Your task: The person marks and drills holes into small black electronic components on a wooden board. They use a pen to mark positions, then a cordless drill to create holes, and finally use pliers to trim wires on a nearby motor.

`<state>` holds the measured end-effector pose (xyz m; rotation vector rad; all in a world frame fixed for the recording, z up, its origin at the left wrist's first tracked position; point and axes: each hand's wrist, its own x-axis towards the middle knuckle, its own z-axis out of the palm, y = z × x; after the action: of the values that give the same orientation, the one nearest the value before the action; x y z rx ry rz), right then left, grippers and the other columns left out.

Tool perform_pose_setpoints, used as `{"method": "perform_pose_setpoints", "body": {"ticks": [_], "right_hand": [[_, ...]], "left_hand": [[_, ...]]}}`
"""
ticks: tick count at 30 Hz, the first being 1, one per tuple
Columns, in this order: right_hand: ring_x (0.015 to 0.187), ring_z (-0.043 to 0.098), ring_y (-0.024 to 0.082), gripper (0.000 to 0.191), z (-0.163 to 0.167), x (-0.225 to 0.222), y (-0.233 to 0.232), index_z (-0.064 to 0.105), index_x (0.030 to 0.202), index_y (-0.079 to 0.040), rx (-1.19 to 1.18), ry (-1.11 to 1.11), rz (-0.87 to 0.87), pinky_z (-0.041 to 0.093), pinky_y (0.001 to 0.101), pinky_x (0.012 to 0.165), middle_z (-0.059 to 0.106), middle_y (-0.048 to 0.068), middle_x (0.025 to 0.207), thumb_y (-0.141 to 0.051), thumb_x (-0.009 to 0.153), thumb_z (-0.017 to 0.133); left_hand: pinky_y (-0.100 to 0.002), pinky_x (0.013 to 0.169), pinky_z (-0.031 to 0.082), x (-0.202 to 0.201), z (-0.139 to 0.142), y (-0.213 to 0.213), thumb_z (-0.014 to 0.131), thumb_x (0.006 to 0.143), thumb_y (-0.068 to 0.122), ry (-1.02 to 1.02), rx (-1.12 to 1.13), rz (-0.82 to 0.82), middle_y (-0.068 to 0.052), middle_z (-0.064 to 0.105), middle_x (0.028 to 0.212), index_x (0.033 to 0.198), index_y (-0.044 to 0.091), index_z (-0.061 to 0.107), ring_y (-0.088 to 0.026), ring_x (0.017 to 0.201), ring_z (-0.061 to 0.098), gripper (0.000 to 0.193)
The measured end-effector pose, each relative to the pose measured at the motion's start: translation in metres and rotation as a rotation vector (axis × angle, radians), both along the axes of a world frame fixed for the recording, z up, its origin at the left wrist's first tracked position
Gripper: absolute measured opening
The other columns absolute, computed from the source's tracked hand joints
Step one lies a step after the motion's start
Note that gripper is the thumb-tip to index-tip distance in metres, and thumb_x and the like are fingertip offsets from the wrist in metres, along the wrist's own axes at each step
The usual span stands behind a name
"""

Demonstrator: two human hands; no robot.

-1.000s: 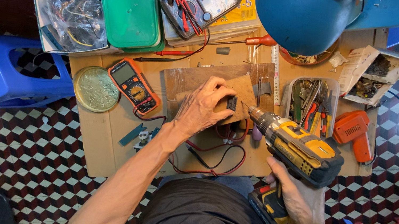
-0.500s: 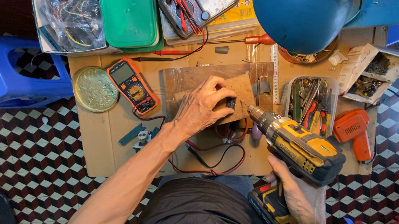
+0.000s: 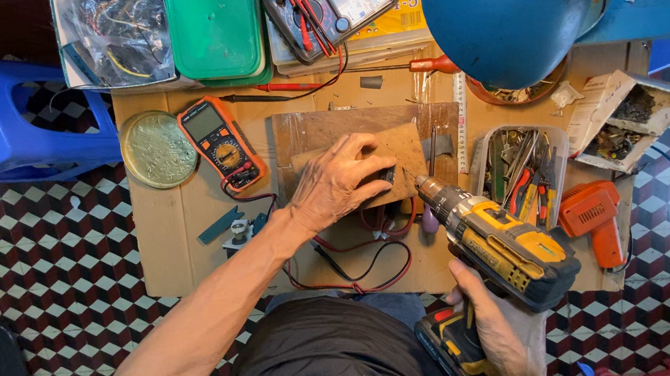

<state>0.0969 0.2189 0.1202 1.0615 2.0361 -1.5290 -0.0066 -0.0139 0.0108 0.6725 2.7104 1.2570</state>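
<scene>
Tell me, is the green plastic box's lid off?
No, the green plastic box sits closed with its lid on, at the back of the table, far from both hands.

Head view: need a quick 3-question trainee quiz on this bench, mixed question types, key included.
1. True or false: the right hand holds the yellow cordless drill.
2. What does the left hand press on? A) green lid B) wooden block C) round tin lid
3. Fill in: the orange multimeter lies to the ___ of the left hand in the picture.

Key: 1 true. 2 B, the wooden block. 3 left.
</scene>
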Motion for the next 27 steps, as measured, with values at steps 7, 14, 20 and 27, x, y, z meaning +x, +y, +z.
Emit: {"method": "perform_pose_setpoints", "body": {"ticks": [7, 14, 20, 27], "right_hand": [[0.062, 0.066, 0.014, 0.023, 0.001, -0.001, -0.002, 0.072, 0.100, 0.000, -0.008, -0.023, -0.022, 0.053, 0.0290, 0.057, 0.070, 0.008, 0.071, -0.017, 0.086, 0.077], [0.060, 0.064, 0.014, 0.026, 0.007, 0.003, -0.003, 0.071, 0.104, 0.000, -0.011, 0.009, -0.047, 0.053, 0.0286, 0.054, 0.068, 0.007, 0.076, -0.015, 0.084, 0.078], [0.057, 0.063, 0.012, 0.025, 0.011, 0.002, -0.002, 0.070, 0.102, 0.002, -0.026, 0.041, 0.002, 0.053, 0.0271, 0.049, 0.069, 0.005, 0.079, -0.012, 0.082, 0.078], [0.054, 0.063, 0.013, 0.022, 0.012, -0.004, -0.006, 0.071, 0.099, 0.003, 0.004, 0.001, 0.077, 0.053, 0.0272, 0.048, 0.069, 0.008, 0.074, -0.014, 0.086, 0.077]], "left_hand": [[-0.040, 0.086, 0.057, 0.000, -0.001, -0.001, 0.083, 0.083, 0.024, -0.001, -0.005, 0.002, -0.009, 0.061, 0.121, 0.116, 0.015, 0.073, -0.028, 0.103, 0.066, 0.036], [-0.041, 0.086, 0.057, -0.001, -0.001, 0.000, 0.084, 0.081, 0.024, -0.029, 0.002, 0.017, -0.009, 0.061, 0.121, 0.116, 0.016, 0.073, -0.029, 0.104, 0.066, 0.038], [-0.041, 0.087, 0.057, -0.001, 0.000, 0.001, 0.084, 0.080, 0.023, -0.034, 0.004, 0.025, -0.009, 0.061, 0.122, 0.115, 0.016, 0.073, -0.029, 0.105, 0.065, 0.037], [-0.041, 0.088, 0.057, 0.000, -0.001, 0.002, 0.085, 0.080, 0.022, -0.030, 0.015, 0.033, -0.008, 0.061, 0.121, 0.115, 0.015, 0.073, -0.029, 0.105, 0.065, 0.037]]}}
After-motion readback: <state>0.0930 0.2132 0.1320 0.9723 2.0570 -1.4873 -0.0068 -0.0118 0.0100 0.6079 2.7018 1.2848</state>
